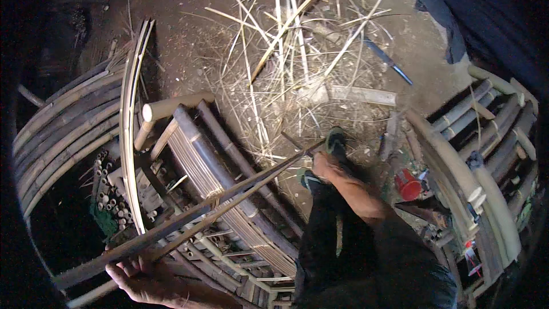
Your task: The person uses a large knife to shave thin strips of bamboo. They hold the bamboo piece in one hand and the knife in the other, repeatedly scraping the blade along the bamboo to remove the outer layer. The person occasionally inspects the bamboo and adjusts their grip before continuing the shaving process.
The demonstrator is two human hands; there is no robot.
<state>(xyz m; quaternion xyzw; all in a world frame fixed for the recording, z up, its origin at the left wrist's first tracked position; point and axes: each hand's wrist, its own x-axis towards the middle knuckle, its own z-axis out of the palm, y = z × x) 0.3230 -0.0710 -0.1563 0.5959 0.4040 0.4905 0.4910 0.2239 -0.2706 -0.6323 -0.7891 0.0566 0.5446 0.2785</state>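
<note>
A long bamboo pole runs from the lower left up to the middle, parted lengthwise into a dark strip and a lighter, thinner strip. At its lower left end, my left hand is closed with its fingers curled against the dark strip. My right hand is closed close to the far end, just below the pole. From it a thin dark blade-like tool juts across the bamboo; its grip is hidden in my fist. Both feet show beyond my right hand.
A bamboo bench of slats and poles stands under the pole. Pale split strips lean upright at left, beside curved bamboo poles. Shavings and strips litter the floor ahead. At right are a red container and another bamboo frame.
</note>
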